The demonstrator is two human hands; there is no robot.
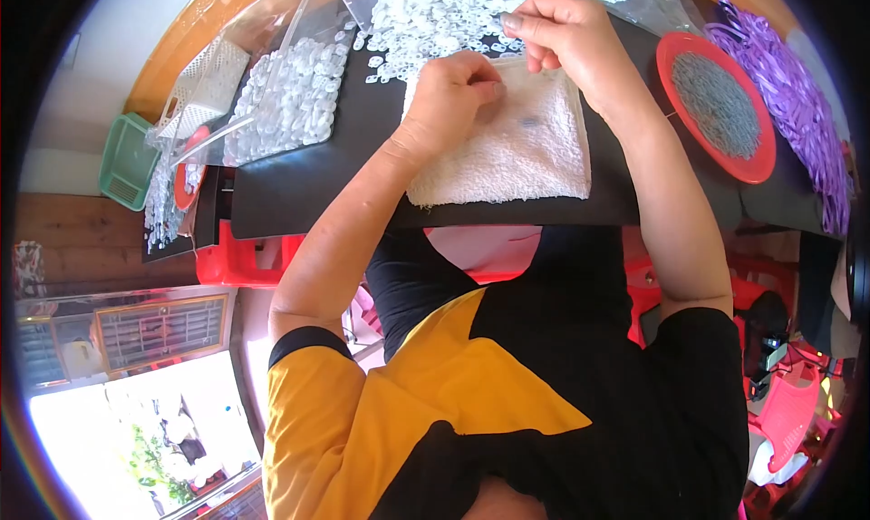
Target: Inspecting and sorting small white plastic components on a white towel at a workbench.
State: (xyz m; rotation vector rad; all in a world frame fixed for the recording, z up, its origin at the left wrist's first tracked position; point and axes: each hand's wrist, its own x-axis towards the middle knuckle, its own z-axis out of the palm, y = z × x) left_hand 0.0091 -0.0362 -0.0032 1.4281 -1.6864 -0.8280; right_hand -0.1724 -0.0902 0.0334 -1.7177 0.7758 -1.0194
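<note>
A folded white towel (507,171) lies on the dark table in front of me. Over its upper left part is my left hand (450,98), fingers curled and closed, with thumb and fingertips together. My right hand (564,38) is raised near the towel's far right corner, its thumb and index finger pinched. Whatever either pinch holds is too small to make out. A heap of small clear-white plastic pieces (444,17) spreads just beyond both hands, some scattered close to the towel's far edge.
Left of the towel lies a clear bag of white pieces (288,98), with a white basket (204,83) and green basket (122,162) farther left. To the right are a red plate (666,62) of small grey pieces and a bundle of purple ribbons (784,89).
</note>
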